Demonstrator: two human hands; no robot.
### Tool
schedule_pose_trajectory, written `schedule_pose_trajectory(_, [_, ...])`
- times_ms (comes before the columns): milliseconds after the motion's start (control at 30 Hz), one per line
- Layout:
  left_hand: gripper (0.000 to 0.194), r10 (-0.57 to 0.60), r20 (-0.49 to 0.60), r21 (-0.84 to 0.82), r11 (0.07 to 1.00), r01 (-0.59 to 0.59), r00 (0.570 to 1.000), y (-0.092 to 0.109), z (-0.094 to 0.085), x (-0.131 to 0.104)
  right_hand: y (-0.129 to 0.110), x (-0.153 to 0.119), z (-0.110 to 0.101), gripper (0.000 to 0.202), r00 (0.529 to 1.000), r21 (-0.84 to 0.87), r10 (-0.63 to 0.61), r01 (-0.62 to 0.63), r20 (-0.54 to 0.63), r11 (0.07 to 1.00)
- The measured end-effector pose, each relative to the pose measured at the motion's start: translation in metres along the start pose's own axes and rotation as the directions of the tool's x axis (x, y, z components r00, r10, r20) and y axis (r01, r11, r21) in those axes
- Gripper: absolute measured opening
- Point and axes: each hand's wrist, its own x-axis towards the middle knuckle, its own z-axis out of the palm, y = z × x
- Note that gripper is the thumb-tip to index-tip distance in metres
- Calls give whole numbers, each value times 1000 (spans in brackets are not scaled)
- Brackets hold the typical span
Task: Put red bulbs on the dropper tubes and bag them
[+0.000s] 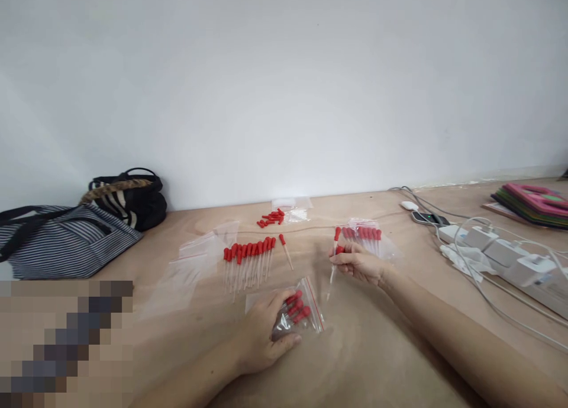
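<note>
Fingers and thumb of my left hand (268,331) curve round a clear zip bag (316,307) lying on the table. Several red-capped droppers (303,314) are inside it, partly covered by the hand. My right hand (355,261) pinches a dropper (336,234), bulb up and glass tip pointing down, to the right of the bag. A second red bulb (339,250) shows at its fingertips; I cannot tell whether it has its own tube. Left of the right hand, a row of droppers (252,251) lies side by side, with one single dropper (284,245) apart from them.
Loose red bulbs (271,218) lie near the wall beside clear glass tubes (296,214). Flat plastic bags (186,272) spread at left; a filled bag (366,235) sits behind my right hand. Handbags (75,242) stand far left, a power strip with chargers (510,260) and cables right.
</note>
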Motion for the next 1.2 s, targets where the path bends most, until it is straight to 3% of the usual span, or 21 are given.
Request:
schedule_pose_trajectory(67, [54,13,7,-2,1000,-13,1000,-4,2,2,6,-5,1,25,999,144,-9,14,-35,989])
schedule_pose_trajectory(200, [55,20,23,-7,1000,-19,1000,-9,5,3,16,-7,3,28,996,186,12,5,-90,983])
schedule_pose_trajectory(367, [55,-5,6,-50,999,5,1000,-6,5,1,24,-9,13,29,995,269,85,-67,-57,961])
schedule_pose_trajectory(500, [54,-15,1,-67,998,15,1000,-2,3,1,30,-15,30,30,984,247,177,-166,-21,955])
schedule_pose_trajectory(733, [55,-66,-25,-36,997,65,998,0,-1,-3,32,-28,48,33,982,80,167,-160,-89,984])
schedule_pose_trajectory(833, [56,-89,-19,-14,996,88,996,-2,-2,-5,29,-29,48,34,978,66,179,-173,-106,983])
schedule_pose_trajectory(967, [56,-81,-9,1,997,81,997,-4,-2,-5,26,-27,41,42,964,195,244,-221,-104,956])
schedule_pose_trajectory(1067, [56,-80,-15,3,997,80,997,-3,-2,-4,27,-24,34,43,974,291,210,-178,-84,940])
schedule_pose_trajectory(1200, [54,-76,-1,3,997,76,997,-1,-4,-3,30,-16,26,21,956,296,154,-76,-249,952])
